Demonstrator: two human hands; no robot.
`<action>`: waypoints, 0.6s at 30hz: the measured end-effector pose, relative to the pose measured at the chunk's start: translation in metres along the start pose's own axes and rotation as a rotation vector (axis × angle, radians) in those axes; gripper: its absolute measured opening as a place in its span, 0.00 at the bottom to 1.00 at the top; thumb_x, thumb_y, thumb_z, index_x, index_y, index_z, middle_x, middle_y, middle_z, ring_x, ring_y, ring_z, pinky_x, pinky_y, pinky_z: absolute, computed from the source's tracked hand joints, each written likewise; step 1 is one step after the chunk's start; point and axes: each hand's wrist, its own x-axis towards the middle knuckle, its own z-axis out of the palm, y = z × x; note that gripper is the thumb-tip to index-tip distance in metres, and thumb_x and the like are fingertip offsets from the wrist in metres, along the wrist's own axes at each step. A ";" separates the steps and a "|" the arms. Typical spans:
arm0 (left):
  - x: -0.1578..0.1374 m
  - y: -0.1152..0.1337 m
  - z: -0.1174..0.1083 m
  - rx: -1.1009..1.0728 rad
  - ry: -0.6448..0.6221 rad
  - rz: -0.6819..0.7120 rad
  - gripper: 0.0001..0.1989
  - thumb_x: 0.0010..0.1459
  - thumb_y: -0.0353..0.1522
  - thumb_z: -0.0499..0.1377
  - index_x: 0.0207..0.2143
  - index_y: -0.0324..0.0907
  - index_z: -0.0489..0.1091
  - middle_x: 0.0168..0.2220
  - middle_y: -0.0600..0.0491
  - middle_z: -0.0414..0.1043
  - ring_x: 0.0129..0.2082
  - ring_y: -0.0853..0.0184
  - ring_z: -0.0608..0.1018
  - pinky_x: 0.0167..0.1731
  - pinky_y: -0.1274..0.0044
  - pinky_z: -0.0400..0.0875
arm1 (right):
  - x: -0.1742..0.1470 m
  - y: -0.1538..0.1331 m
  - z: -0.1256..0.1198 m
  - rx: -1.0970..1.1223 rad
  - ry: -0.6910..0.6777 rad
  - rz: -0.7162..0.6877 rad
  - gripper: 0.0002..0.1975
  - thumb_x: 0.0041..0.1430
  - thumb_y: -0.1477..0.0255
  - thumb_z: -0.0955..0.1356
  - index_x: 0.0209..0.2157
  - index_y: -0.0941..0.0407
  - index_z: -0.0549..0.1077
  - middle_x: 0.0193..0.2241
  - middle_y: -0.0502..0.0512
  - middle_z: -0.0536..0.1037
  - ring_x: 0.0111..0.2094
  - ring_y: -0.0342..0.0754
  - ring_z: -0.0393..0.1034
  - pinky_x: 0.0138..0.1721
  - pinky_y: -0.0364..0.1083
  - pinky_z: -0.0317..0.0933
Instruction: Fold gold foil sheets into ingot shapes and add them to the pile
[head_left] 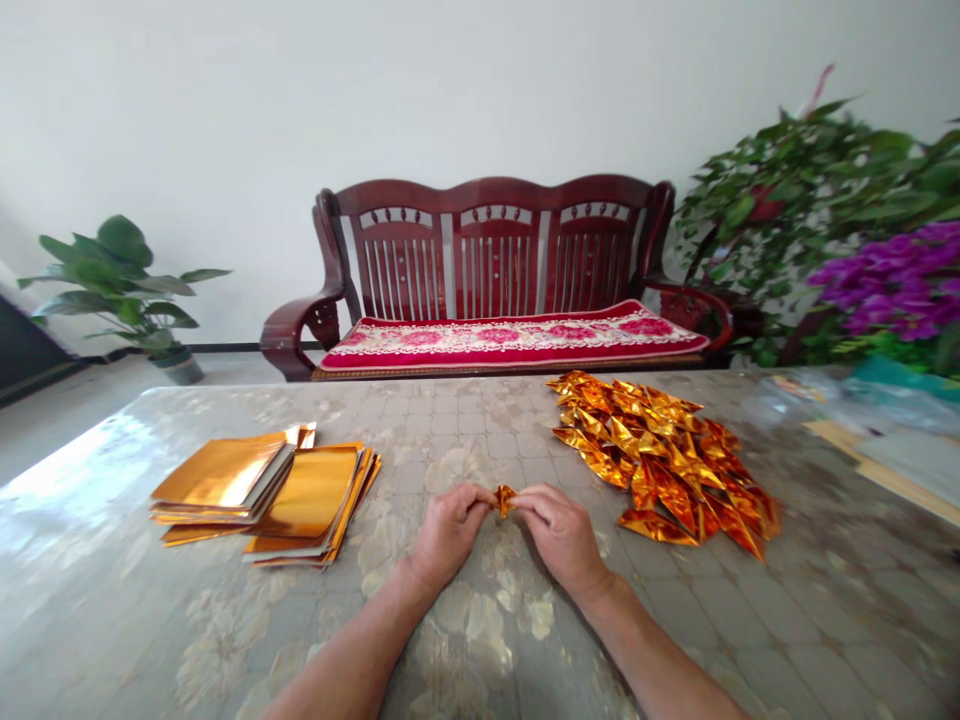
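Between my two hands is a small folded gold foil paper ingot (504,500), over the middle of the table. My left hand (452,525) pinches its left end between thumb and fingers. At the opposite end, my right hand (561,530) pinches it the same way. Most of the piece's ends are hidden by my fingertips. To the right lies a heap of finished-looking folded gold foil ingots (660,455), pointed at both ends. Flat gold foil paper sheets (307,495) are stacked in two overlapping piles on the left.
The table (465,660) has a patterned, shiny cover. Plastic bags (795,395) and flat boards (907,470) lie at its right edge. Behind stands a dark red wooden bench (495,250) with a red floral mat. Potted plants (124,280) and purple flowers (892,280) flank it.
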 end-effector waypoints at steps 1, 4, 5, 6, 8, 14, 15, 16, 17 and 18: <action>0.000 0.000 0.001 -0.009 -0.008 -0.001 0.08 0.60 0.26 0.57 0.33 0.43 0.76 0.32 0.57 0.79 0.33 0.70 0.80 0.37 0.80 0.71 | 0.000 0.000 0.000 0.011 -0.001 -0.005 0.12 0.61 0.79 0.65 0.35 0.52 0.79 0.32 0.51 0.80 0.34 0.45 0.76 0.38 0.42 0.69; -0.001 -0.001 0.003 -0.036 -0.013 -0.017 0.07 0.59 0.26 0.58 0.33 0.43 0.75 0.31 0.57 0.79 0.31 0.71 0.79 0.35 0.81 0.70 | -0.001 0.001 0.002 0.044 0.001 -0.009 0.12 0.60 0.80 0.65 0.35 0.52 0.79 0.33 0.51 0.81 0.35 0.45 0.77 0.38 0.42 0.70; -0.001 -0.001 0.004 -0.048 -0.008 -0.024 0.07 0.59 0.26 0.58 0.32 0.43 0.75 0.30 0.58 0.79 0.31 0.71 0.79 0.35 0.81 0.70 | -0.001 0.001 0.003 0.055 0.002 -0.008 0.12 0.60 0.80 0.65 0.35 0.52 0.79 0.33 0.51 0.81 0.35 0.45 0.77 0.38 0.42 0.70; -0.001 -0.002 0.004 -0.061 -0.002 -0.032 0.06 0.59 0.26 0.58 0.32 0.43 0.75 0.30 0.58 0.78 0.31 0.71 0.78 0.34 0.81 0.70 | -0.001 0.001 0.003 0.065 0.003 -0.006 0.12 0.60 0.80 0.65 0.35 0.52 0.79 0.33 0.51 0.81 0.35 0.45 0.77 0.38 0.42 0.70; -0.001 -0.003 0.005 -0.088 0.010 -0.052 0.06 0.58 0.26 0.59 0.31 0.43 0.74 0.29 0.58 0.78 0.30 0.71 0.78 0.34 0.81 0.70 | -0.001 0.001 0.005 0.081 0.000 0.000 0.12 0.60 0.80 0.66 0.35 0.52 0.80 0.33 0.51 0.81 0.34 0.45 0.77 0.38 0.42 0.70; -0.002 -0.003 0.005 -0.124 0.003 -0.066 0.05 0.57 0.26 0.59 0.30 0.42 0.74 0.28 0.58 0.77 0.29 0.71 0.77 0.32 0.82 0.69 | -0.002 -0.003 0.004 0.105 -0.028 0.006 0.12 0.60 0.80 0.66 0.35 0.51 0.80 0.31 0.50 0.81 0.33 0.44 0.77 0.35 0.40 0.69; -0.002 -0.003 0.005 -0.129 0.002 -0.068 0.05 0.57 0.26 0.59 0.30 0.42 0.74 0.28 0.58 0.77 0.28 0.72 0.77 0.31 0.82 0.69 | -0.002 -0.004 0.004 0.105 -0.031 0.004 0.13 0.59 0.80 0.66 0.36 0.51 0.81 0.31 0.50 0.81 0.32 0.44 0.77 0.35 0.40 0.69; -0.003 -0.003 0.006 -0.133 0.002 -0.073 0.06 0.56 0.26 0.59 0.30 0.42 0.74 0.27 0.58 0.77 0.27 0.72 0.77 0.31 0.82 0.69 | -0.002 -0.004 0.004 0.105 -0.036 0.001 0.13 0.59 0.80 0.66 0.36 0.50 0.81 0.31 0.49 0.81 0.32 0.44 0.77 0.35 0.40 0.68; -0.004 -0.003 0.006 -0.136 0.004 -0.079 0.06 0.56 0.25 0.59 0.29 0.42 0.74 0.27 0.58 0.77 0.27 0.72 0.76 0.30 0.82 0.68 | -0.003 -0.005 0.003 0.106 -0.040 -0.003 0.14 0.59 0.81 0.66 0.36 0.50 0.81 0.31 0.49 0.81 0.32 0.44 0.76 0.34 0.40 0.68; -0.005 -0.003 0.007 -0.138 0.009 -0.083 0.06 0.55 0.25 0.58 0.29 0.42 0.74 0.26 0.58 0.77 0.26 0.72 0.76 0.29 0.82 0.68 | -0.003 -0.006 0.003 0.109 -0.041 -0.007 0.14 0.59 0.81 0.66 0.36 0.50 0.81 0.30 0.49 0.81 0.32 0.43 0.76 0.34 0.40 0.68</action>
